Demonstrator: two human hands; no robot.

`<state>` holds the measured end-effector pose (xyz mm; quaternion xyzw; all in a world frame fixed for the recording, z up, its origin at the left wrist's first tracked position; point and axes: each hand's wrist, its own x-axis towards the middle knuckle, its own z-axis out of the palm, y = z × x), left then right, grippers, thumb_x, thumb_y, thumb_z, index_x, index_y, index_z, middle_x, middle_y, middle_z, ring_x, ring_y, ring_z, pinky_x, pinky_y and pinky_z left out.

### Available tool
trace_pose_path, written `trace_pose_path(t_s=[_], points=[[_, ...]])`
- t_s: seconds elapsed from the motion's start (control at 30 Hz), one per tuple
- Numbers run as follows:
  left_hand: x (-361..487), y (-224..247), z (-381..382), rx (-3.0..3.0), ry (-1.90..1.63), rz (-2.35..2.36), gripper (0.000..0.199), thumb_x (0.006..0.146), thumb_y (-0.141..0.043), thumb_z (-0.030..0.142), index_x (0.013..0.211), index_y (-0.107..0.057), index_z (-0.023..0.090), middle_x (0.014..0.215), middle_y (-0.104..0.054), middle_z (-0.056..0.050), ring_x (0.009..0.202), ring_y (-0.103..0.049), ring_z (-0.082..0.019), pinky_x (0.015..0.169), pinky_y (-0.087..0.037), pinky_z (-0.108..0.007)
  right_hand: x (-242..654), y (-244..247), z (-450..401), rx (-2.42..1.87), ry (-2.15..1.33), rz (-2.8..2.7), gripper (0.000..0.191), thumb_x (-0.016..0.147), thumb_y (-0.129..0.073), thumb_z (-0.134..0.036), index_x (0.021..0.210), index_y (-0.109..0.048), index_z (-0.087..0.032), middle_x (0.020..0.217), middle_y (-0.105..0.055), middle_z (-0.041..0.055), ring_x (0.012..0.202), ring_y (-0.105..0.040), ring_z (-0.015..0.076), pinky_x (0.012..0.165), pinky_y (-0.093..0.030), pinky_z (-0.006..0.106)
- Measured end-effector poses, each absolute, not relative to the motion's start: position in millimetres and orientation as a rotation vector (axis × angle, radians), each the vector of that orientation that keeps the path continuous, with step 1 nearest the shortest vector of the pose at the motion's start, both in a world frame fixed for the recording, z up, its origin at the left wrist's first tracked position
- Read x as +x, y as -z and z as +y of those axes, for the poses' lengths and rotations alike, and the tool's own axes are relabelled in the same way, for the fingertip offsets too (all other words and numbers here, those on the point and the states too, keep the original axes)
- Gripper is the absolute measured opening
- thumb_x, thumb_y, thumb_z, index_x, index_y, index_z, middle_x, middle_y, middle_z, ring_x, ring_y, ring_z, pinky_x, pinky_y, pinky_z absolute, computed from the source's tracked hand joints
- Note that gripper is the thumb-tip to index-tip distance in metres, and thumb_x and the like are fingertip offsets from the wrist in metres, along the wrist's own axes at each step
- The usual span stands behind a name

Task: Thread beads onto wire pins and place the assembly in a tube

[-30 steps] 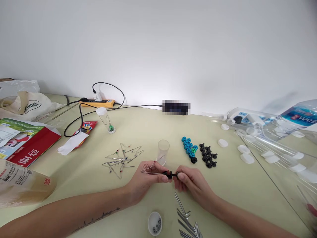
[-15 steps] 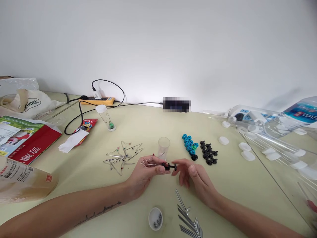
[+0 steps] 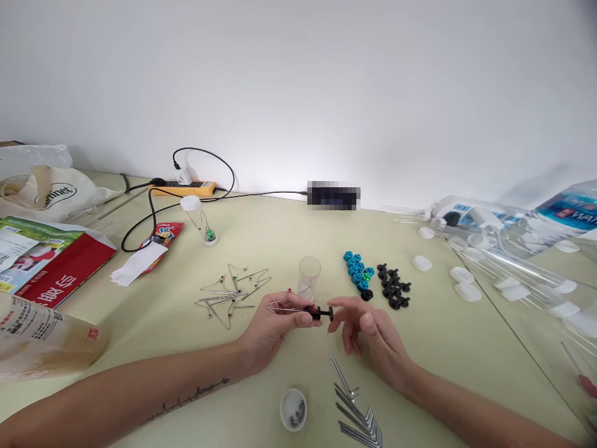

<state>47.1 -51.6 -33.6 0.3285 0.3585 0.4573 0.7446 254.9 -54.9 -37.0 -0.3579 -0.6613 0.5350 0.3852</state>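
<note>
My left hand (image 3: 268, 330) pinches a small black plastic part (image 3: 325, 313) with a round disc on its right end. From its left side runs a thin bent wire (image 3: 282, 307) with a red bead. Just right of the disc is my right hand (image 3: 375, 333), fingers apart and holding nothing; its fingertips are very near the disc, and contact is hard to judge. Behind the hands stands a clear open tube (image 3: 310, 270). Several bent wires (image 3: 233, 295) with beads lie left of it. To the right are blue parts (image 3: 355, 269) and black winged parts (image 3: 392, 283).
A white cup (image 3: 293, 410) of small metal pieces and several L-shaped hex keys (image 3: 357, 414) lie in front. A capped tube (image 3: 199, 221) stands at back left, near a power strip (image 3: 184, 188). White caps (image 3: 422, 263) and clear tubes (image 3: 522, 261) lie right; a drink cup (image 3: 51, 339) is left.
My right hand has drawn back slightly to the right from the black part's disc. My left hand keeps its hold in nearly the same place.
</note>
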Motion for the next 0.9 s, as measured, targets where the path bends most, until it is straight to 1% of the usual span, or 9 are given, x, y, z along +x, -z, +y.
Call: trace_pose_path(t_s=[0.13, 0.3, 0.43, 0.57, 0.6, 0.7, 0.73, 0.83, 0.9], points=[[47.3, 32.6, -52.7, 0.726, -0.986, 0.798, 0.019, 0.064, -0.078, 0.014, 0.08, -0.069, 0.013, 0.083, -0.07, -0.005, 0.078, -0.068, -0.018, 0.084, -0.048, -0.032, 254.1, 37.2, -54.2, -0.954, -1.435, -1.678, 0.056, 0.095, -0.022, -0.053, 0.098, -0.062, -0.014, 0.072, -0.065, 0.0081, 0.049, -0.052, 0.0111, 0.041, -0.037, 0.021], [47.8, 32.3, -52.8, 0.72, -0.995, 0.789, 0.018, 0.064, -0.078, 0.015, 0.08, -0.068, 0.013, 0.083, -0.07, -0.005, 0.078, -0.067, -0.018, 0.084, -0.048, -0.032, 254.0, 37.3, -53.7, -0.942, -1.369, -1.659, 0.051, 0.094, -0.026, -0.053, 0.117, -0.054, -0.017, 0.08, -0.064, 0.0068, 0.047, -0.049, 0.0091, 0.041, -0.038, 0.02], [48.3, 31.0, -53.4, 0.729, -0.983, 0.811, 0.02, 0.062, -0.079, 0.015, 0.078, -0.068, 0.013, 0.082, -0.07, -0.005, 0.078, -0.067, -0.019, 0.084, -0.048, -0.034, 253.8, 38.0, -54.5, -0.958, -1.428, -1.681, 0.059, 0.094, -0.022, -0.054, 0.093, -0.064, -0.012, 0.07, -0.064, 0.0077, 0.046, -0.049, 0.01, 0.04, -0.036, 0.021], [49.0, 29.3, -53.8, 0.734, -0.977, 0.823, 0.021, 0.062, -0.079, 0.017, 0.08, -0.069, 0.014, 0.083, -0.071, -0.006, 0.077, -0.067, -0.019, 0.084, -0.048, -0.034, 253.6, 36.9, -54.4, -0.975, -1.361, -1.671, 0.055, 0.094, -0.025, -0.055, 0.114, -0.057, -0.015, 0.076, -0.063, 0.0064, 0.046, -0.048, 0.0094, 0.041, -0.038, 0.021], [49.3, 29.1, -53.8, 0.739, -0.979, 0.822, 0.02, 0.061, -0.079, 0.017, 0.079, -0.069, 0.013, 0.083, -0.071, -0.006, 0.077, -0.067, -0.019, 0.084, -0.048, -0.034, 253.6, 36.6, -54.3, -0.969, -1.353, -1.679, 0.056, 0.093, -0.025, -0.056, 0.112, -0.058, -0.015, 0.075, -0.063, 0.0063, 0.045, -0.047, 0.0094, 0.041, -0.037, 0.021], [49.8, 28.9, -54.0, 0.751, -0.984, 0.818, 0.019, 0.06, -0.08, 0.015, 0.075, -0.068, 0.013, 0.082, -0.071, -0.006, 0.08, -0.067, -0.02, 0.085, -0.048, -0.036, 253.7, 36.5, -54.4, -0.979, -1.37, -1.722, 0.062, 0.093, -0.023, -0.057, 0.09, -0.066, -0.013, 0.066, -0.061, 0.0062, 0.044, -0.047, 0.0094, 0.04, -0.035, 0.021], [49.9, 28.9, -54.0, 0.75, -0.984, 0.821, 0.019, 0.06, -0.08, 0.015, 0.075, -0.068, 0.014, 0.082, -0.071, -0.006, 0.08, -0.067, -0.021, 0.085, -0.047, -0.036, 253.9, 36.7, -54.6, -0.991, -1.364, -1.723, 0.062, 0.094, -0.022, -0.056, 0.089, -0.066, -0.012, 0.065, -0.061, 0.0059, 0.044, -0.046, 0.0093, 0.04, -0.035, 0.021], [49.6, 28.5, -54.2, 0.738, -0.979, 0.834, 0.021, 0.061, -0.079, 0.016, 0.078, -0.068, 0.014, 0.083, -0.071, -0.006, 0.079, -0.068, -0.02, 0.086, -0.047, -0.036, 255.2, 37.1, -55.3, -0.996, -1.304, -1.697, 0.056, 0.094, -0.023, -0.054, 0.112, -0.06, -0.015, 0.075, -0.062, 0.0058, 0.045, -0.046, 0.0089, 0.041, -0.037, 0.021], [49.3, 28.5, -54.5, 0.74, -0.976, 0.831, 0.02, 0.061, -0.079, 0.016, 0.078, -0.068, 0.014, 0.083, -0.071, -0.006, 0.078, -0.068, -0.02, 0.086, -0.047, -0.036, 256.0, 37.4, -55.5, -0.961, -1.277, -1.704, 0.053, 0.094, -0.025, -0.053, 0.116, -0.057, -0.017, 0.078, -0.062, 0.0057, 0.046, -0.046, 0.0087, 0.041, -0.038, 0.021]])
